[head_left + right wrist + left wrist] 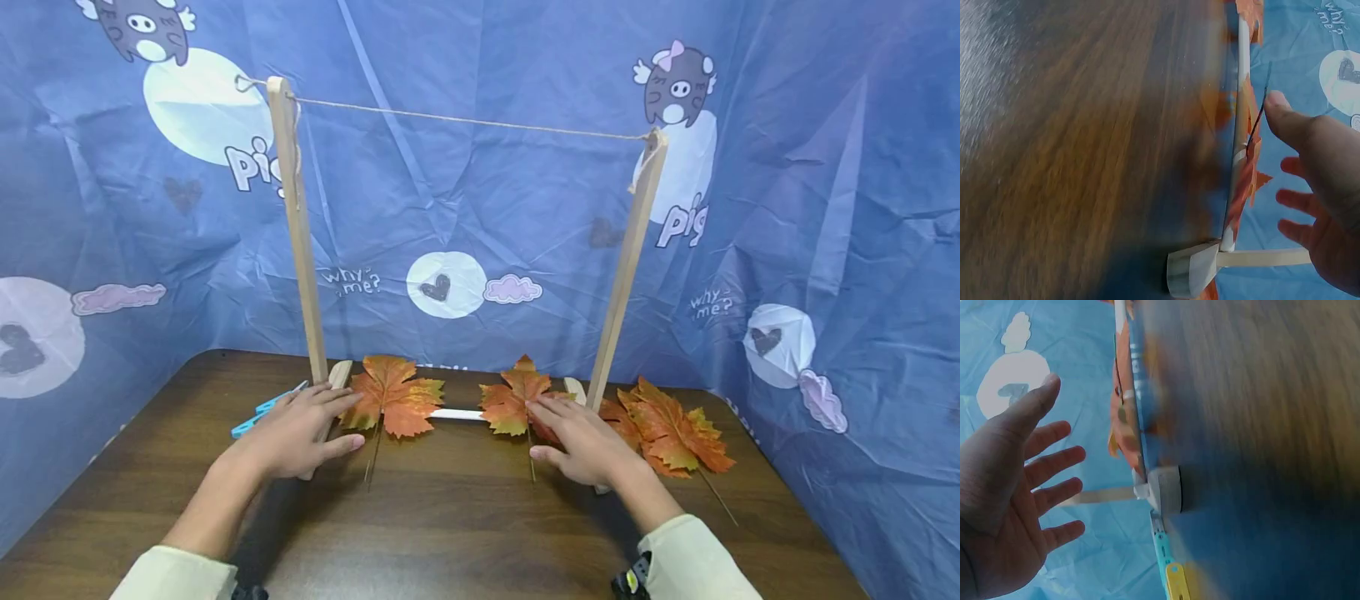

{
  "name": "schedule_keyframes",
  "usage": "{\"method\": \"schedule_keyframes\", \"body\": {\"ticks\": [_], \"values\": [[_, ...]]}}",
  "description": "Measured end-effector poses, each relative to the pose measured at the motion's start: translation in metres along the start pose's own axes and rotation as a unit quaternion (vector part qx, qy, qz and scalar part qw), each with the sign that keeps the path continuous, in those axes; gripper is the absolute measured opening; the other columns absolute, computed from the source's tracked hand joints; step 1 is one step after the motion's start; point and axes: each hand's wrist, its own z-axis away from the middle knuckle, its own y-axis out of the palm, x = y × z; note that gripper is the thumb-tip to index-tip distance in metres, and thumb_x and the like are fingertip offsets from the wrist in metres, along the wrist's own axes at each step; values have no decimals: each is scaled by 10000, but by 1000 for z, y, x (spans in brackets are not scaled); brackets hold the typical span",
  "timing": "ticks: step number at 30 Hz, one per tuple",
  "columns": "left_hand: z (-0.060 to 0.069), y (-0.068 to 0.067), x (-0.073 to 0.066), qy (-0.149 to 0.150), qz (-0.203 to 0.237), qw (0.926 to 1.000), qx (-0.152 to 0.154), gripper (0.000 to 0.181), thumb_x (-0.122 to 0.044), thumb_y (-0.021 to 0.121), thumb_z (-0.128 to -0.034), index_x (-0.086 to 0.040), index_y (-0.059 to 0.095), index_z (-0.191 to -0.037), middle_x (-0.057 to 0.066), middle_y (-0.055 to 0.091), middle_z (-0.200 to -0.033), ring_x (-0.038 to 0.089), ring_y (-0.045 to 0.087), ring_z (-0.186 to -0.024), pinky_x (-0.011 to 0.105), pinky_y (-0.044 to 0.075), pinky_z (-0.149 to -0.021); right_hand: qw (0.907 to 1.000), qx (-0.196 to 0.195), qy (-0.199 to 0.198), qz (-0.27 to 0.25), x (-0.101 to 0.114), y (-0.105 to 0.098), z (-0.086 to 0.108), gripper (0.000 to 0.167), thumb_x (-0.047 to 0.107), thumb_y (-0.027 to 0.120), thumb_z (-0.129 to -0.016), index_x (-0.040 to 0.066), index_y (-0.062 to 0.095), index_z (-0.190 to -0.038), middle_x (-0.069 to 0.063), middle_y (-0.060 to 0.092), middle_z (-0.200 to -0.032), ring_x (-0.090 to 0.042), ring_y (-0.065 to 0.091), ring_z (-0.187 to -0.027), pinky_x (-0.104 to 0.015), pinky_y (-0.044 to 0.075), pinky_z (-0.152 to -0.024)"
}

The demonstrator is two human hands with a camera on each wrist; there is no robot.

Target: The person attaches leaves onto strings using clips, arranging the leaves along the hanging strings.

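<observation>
A wooden frame has two uprights, the left post (pixel 300 233) and the right post (pixel 628 267), joined by a string (pixel 465 120) at the top and a white bar (pixel 459 414) low down. My left hand (pixel 300 429) hovers over the left foot, fingers spread, holding nothing; the left wrist view shows the hand (pixel 1016 481) with its palm bare. Beside it lies an orange leaf (pixel 390 396). My right hand (pixel 585 437) is by the right foot, fingers extended, near another leaf (pixel 517 396). In the right wrist view the thumb of the hand (pixel 1322 181) appears near a thin stem (pixel 1259 119).
Light blue clips (pixel 258 417) lie left of the frame, and a yellow clip (pixel 1177 581) shows in the left wrist view. More orange leaves (pixel 671 429) lie on the brown table (pixel 450 533) at the right. A blue printed cloth (pixel 480 208) hangs behind.
</observation>
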Motion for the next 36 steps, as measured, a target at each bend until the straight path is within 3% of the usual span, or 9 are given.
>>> {"method": "schedule_keyframes", "body": {"ticks": [3,9,16,26,31,36], "values": [[3,-2,5,127,-4,9998,-153,640,-534,619,-988,-76,594,-1435,213,562,-1445,529,438,-1364,742,344,-1053,9998,-58,-181,15,-2,0,1,657,401,660,-1004,105,451,-1553,-181,443,-1566,-412,422,-1424,-612,343,-1146],[11,-3,17,107,-138,9994,-304,546,-449,680,-971,-82,651,-1374,224,623,-1357,503,536,-1284,713,444,-951,9982,-155,-546,186,-3,0,0,554,392,686,-989,122,579,-1461,-136,593,-1409,-351,556,-1294,-566,445,-1071],[21,-7,38,18,-221,9996,-176,474,-358,722,-959,-54,680,-1320,212,664,-1285,465,623,-1165,669,510,-872,9962,-125,-846,189,-1,2,-1,423,358,702,-981,157,681,-1352,-23,682,-1141,-224,637,-1033,-462,526,-896],[33,-12,59,-453,-467,9975,272,443,-356,712,-961,-88,685,-1312,290,624,-1292,538,585,-1162,715,479,-857,9928,-48,-1156,-325,-2,3,-6,302,245,698,-990,146,738,-1272,20,749,-1177,-186,682,-1081,-438,556,-917],[34,-16,67,-539,-552,9960,445,462,-345,726,-952,-68,678,-1318,284,634,-1271,531,600,-1137,696,500,-835,9897,60,-1312,-568,-1,3,-8,261,205,692,-991,129,757,-1233,28,765,-1121,-122,693,-1004,-389,571,-880],[34,-17,73,-517,-567,9953,586,482,-328,775,-910,-9,694,-1263,238,676,-1125,470,652,-1008,649,534,-793,9889,160,-1331,-637,1,5,-10,245,210,689,-994,125,764,-1212,33,766,-1113,-94,701,-988,-359,584,-870]]}}
